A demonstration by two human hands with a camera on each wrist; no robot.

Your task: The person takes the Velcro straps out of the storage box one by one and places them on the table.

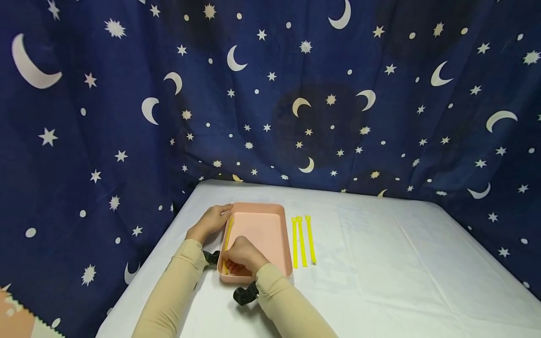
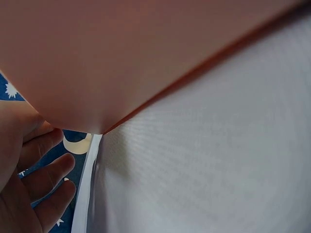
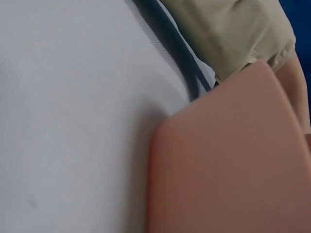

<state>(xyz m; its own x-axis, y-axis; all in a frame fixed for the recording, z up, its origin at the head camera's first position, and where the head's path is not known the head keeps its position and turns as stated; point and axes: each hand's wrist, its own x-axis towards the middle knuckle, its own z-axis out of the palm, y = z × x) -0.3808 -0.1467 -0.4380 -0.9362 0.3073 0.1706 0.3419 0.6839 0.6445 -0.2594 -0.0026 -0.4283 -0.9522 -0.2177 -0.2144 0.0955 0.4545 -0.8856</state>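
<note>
A shallow pink tray (image 1: 262, 230) stands on the white-covered table. At its far left corner my left hand (image 1: 212, 220) holds the rim; in the left wrist view several fingers (image 2: 53, 170) lie loosely along the outside of the corner. My right hand (image 1: 244, 253) reaches inside the tray, fingers curled by the left wall. There it pinches a yellow cable tie (image 1: 229, 231), lying lengthwise against that wall; the fingertips are partly hidden. In the right wrist view only the outer wall of the tray (image 3: 228, 160) shows, not the right hand's fingers.
Three more yellow cable ties (image 1: 302, 241) lie side by side on the table (image 1: 380, 263), right of the tray. Black wrist-worn devices (image 1: 246, 294) sit below both wrists. A dark blue curtain (image 1: 270, 94) with moons and stars hangs behind the table and along its left.
</note>
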